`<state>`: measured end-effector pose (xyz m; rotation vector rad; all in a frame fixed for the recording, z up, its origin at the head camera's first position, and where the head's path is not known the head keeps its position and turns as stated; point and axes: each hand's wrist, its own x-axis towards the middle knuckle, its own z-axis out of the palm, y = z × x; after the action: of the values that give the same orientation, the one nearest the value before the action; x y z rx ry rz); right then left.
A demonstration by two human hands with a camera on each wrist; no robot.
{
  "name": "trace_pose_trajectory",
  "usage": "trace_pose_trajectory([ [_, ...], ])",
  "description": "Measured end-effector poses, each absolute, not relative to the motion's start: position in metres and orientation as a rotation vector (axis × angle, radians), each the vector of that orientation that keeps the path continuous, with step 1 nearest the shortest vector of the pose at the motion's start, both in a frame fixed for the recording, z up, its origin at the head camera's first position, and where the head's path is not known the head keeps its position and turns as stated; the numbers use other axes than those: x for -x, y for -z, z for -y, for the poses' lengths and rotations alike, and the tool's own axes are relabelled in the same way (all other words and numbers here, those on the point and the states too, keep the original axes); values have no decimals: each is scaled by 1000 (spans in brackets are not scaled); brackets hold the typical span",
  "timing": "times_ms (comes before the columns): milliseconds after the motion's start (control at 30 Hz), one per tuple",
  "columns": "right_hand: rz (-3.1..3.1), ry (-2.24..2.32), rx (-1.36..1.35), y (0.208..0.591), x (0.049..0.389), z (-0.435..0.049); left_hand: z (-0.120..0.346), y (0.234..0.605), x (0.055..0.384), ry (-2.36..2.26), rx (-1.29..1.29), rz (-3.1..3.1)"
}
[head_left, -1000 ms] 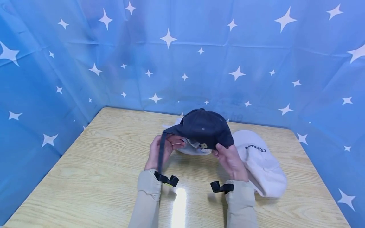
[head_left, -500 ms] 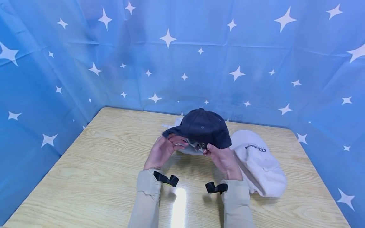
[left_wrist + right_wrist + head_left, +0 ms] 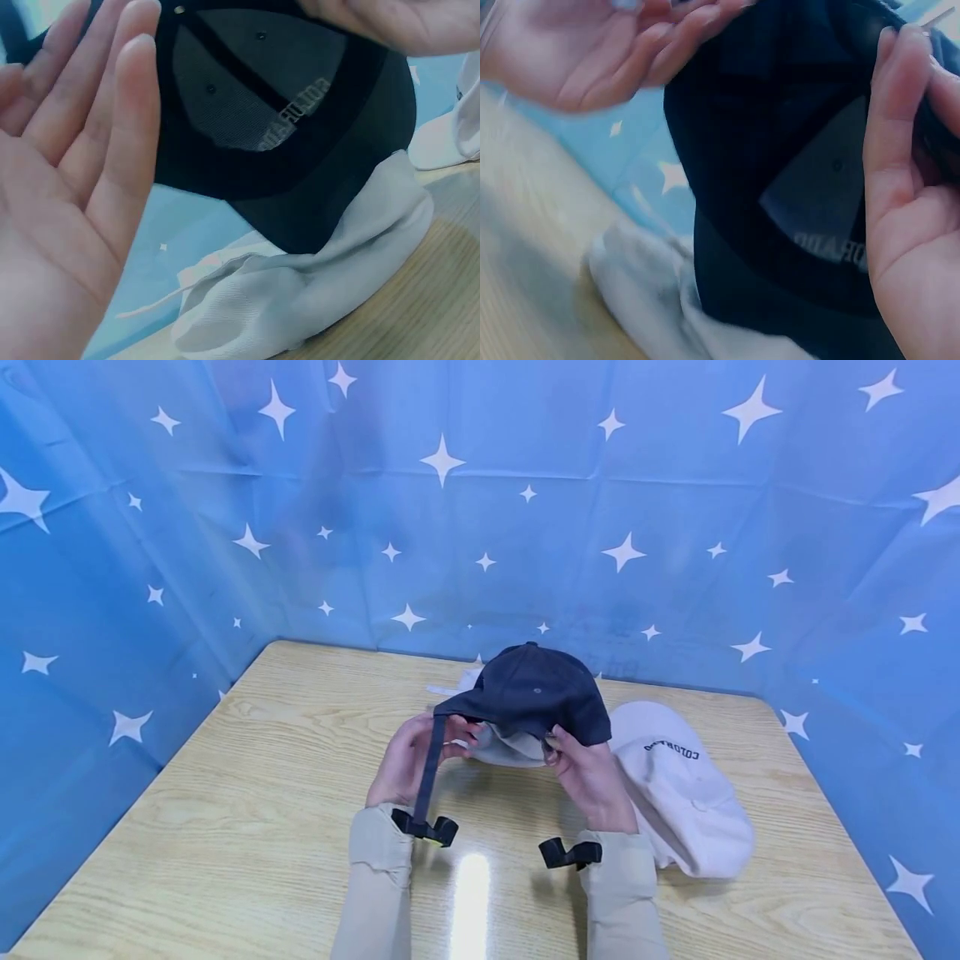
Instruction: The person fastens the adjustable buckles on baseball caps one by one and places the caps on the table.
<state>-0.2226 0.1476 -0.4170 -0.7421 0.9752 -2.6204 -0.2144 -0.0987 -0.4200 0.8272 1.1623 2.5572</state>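
While pinching the dark cap (image 3: 536, 689) at its rear edge with the right hand (image 3: 592, 781) above the surface (image 3: 247, 777), holding the left hand (image 3: 399, 764) at the other side, fingers mostly straight; cannot tell about a pinch there. Showing stitched letters (image 3: 313, 94) inside its hollow. Now dangling a strap (image 3: 430, 767) over the left hand, unlike half a second ago. Seeing a white cap (image 3: 701, 814) to the right, a pale cap (image 3: 513, 752) behind, a starry blue curtain (image 3: 517, 602) beyond.

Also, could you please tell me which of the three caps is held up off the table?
The navy cap, pinched by the right hand; the white COLORADO cap and pale grey cap rest on the table.
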Motion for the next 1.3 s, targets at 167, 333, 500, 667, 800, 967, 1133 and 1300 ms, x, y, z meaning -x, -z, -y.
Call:
trace_pose_trajectory([
  [167,-561,2552,852,419,224,-146,100,423,217,-2498,-844,-1212],
  [333,-265,2483,865,419,227,-141,92,420,215,-2435,-813,-1315],
  [500,-224,2489,824,416,227,-141,84,414,212,-2308,-778,-1445],
  [667,-215,2506,835,415,225,-141,76,408,210,-2099,-763,-1611],
  [800,-237,2525,861,414,224,-141,66,408,210,-1935,-757,-1730],
  [967,-266,2535,872,414,222,-141,53,410,208,-1773,-718,-1832],
  [1133,-272,2550,852,413,221,-142,47,411,208,-1728,-699,-1852],
  [1300,-316,2554,855,411,221,-142,46,413,211,-1790,-720,-1849],
])
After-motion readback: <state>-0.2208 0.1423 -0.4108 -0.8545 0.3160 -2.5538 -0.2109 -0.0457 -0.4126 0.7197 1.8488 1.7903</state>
